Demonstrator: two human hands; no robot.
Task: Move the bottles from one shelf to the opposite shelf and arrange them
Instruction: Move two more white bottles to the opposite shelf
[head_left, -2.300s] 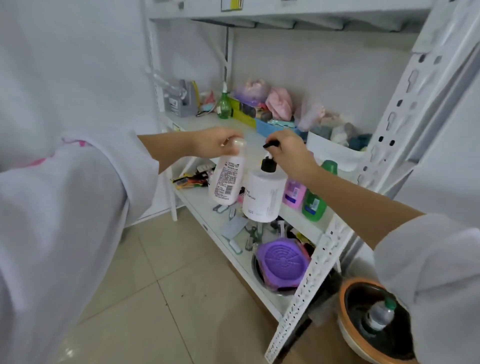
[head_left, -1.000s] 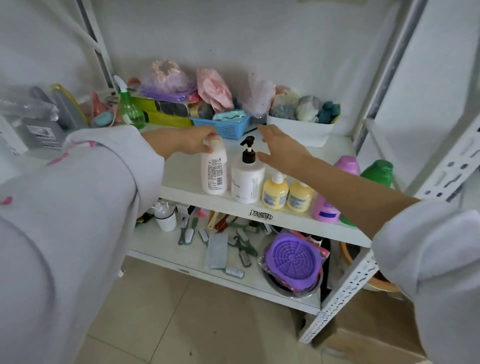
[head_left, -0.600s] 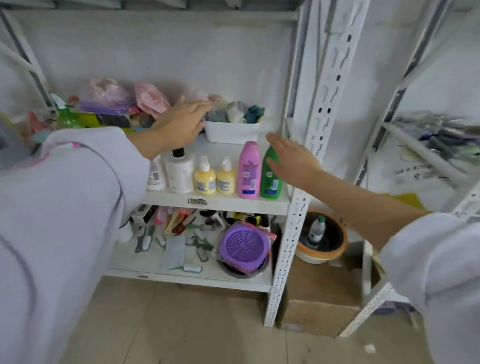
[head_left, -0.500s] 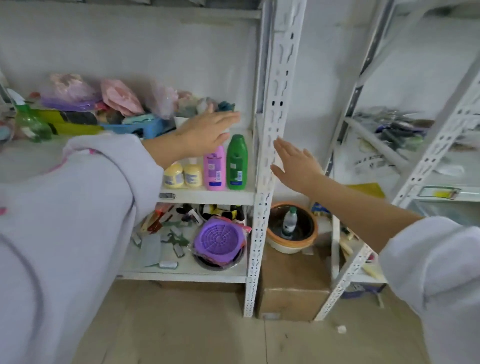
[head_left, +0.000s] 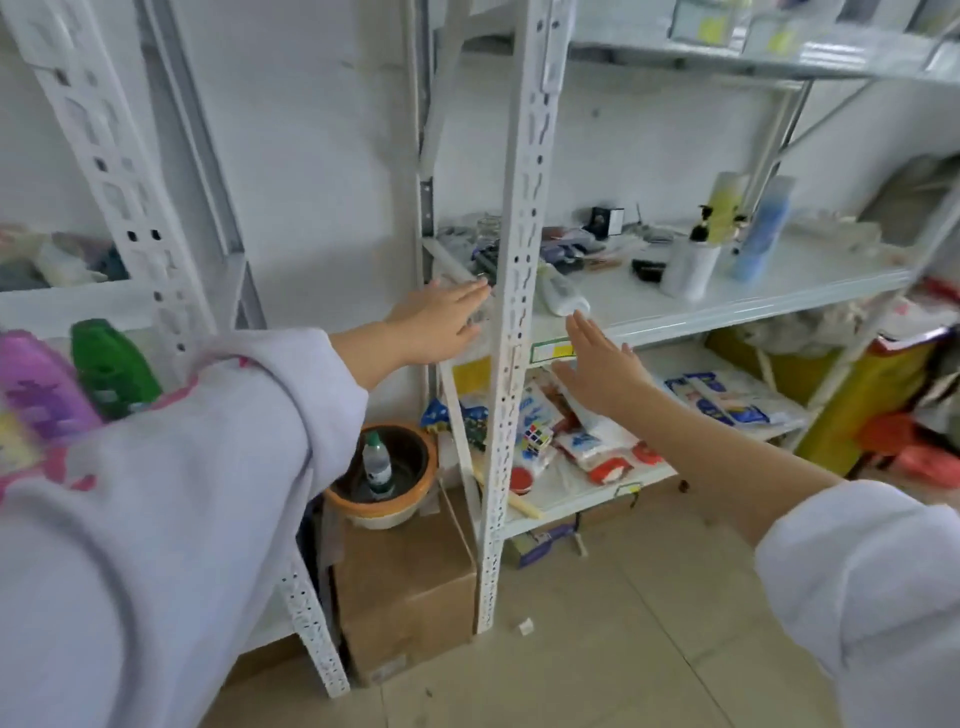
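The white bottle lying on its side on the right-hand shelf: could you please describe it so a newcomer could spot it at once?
Find the right-hand shelf at waist height. At its front left corner, just right of the perforated white upright, lies the white bottle. Unlike the upright blue bottle and pump bottle, it lies tipped over, just beyond the right hand.

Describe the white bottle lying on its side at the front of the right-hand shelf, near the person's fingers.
The white bottle looks like smooth plastic, with faint grey print on its body that is too blurred to read. It lies on its side on the white shelf board, one end at the board's front edge, the other partly hidden behind the perforated upright post. The right hand, fingers straight, reaches up just below that front end; contact cannot be told.
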